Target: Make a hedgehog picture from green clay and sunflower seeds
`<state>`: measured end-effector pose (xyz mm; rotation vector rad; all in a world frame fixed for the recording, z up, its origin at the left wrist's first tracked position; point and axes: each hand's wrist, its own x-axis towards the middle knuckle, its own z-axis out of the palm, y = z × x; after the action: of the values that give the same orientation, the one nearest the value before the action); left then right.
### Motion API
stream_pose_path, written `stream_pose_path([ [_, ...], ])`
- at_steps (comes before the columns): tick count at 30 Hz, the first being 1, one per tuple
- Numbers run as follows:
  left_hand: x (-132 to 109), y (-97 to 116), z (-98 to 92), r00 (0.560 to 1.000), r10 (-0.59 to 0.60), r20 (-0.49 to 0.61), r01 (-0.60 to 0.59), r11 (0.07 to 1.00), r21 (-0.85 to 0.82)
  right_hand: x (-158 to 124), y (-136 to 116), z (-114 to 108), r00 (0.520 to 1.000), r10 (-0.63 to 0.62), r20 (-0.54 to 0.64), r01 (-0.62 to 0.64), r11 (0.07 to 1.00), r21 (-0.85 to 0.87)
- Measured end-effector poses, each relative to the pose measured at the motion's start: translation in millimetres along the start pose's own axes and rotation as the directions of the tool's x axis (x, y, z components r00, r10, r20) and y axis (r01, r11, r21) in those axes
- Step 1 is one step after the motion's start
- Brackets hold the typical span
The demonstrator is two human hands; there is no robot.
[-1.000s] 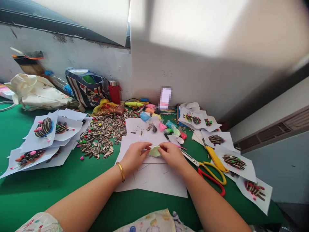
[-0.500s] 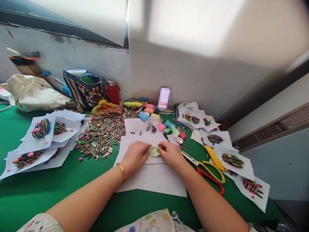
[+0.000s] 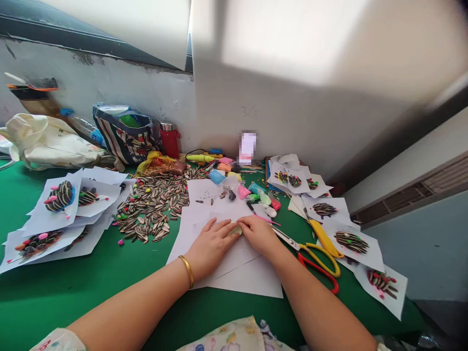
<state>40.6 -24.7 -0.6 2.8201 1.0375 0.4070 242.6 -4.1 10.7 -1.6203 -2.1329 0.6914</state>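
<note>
Lying over white paper point(image 3: 256, 280), the pale green piece point(image 3: 235, 230) is pinched at its edge by the right hand point(image 3: 258, 235) and touched by the outstretched fingers of the left hand point(image 3: 211, 245). Something green point(image 3: 130, 120) is held in the striped bag point(image 3: 127, 144); the yellow net bag's point(image 3: 155, 163) contents cannot be made out. Green tabletop point(image 3: 127, 270) is exposed between left forearm point(image 3: 135, 307) and seeds point(image 3: 153, 200); the right forearm point(image 3: 310, 297) is closely bordered by scissors point(image 3: 308, 247).

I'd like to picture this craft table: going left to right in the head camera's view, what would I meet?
Stacked sheets with seed figures, heap of striped seeds, left hand, pale green piece, right hand, scissors, far-right sheet with a seed figure.
</note>
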Motion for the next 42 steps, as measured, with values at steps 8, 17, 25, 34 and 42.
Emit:
stream_pose_path([
  [8,-3.3,-0.6,4.6,0.999,-0.03,0.013,0.03,0.999,0.039,-0.9,13.6,-10.9,0.998,0.054,0.017,-0.054,0.999,-0.004],
  [17,-3.3,0.8,3.4,0.999,-0.05,0.012,0.05,0.998,0.023,-18.6,1.7,-31.5,0.96,-0.133,0.245,0.166,0.979,-0.121],
  [25,-0.3,1.9,0.2,0.997,-0.07,0.02,0.07,0.997,-0.01,-28.0,-14.1,-24.2,0.958,-0.101,0.269,0.193,0.92,-0.342],
  [34,-1.1,-0.8,-1.9,0.997,-0.081,-0.014,0.08,0.995,-0.051,-27.2,-9.8,-27.2,0.947,-0.097,0.306,0.195,0.931,-0.307],
  [42,0.0,-1.4,-1.1,0.995,-0.095,0.006,0.095,0.995,-0.044,-20.7,-13.9,-13.9,0.97,-0.075,0.232,0.155,0.924,-0.349],
])
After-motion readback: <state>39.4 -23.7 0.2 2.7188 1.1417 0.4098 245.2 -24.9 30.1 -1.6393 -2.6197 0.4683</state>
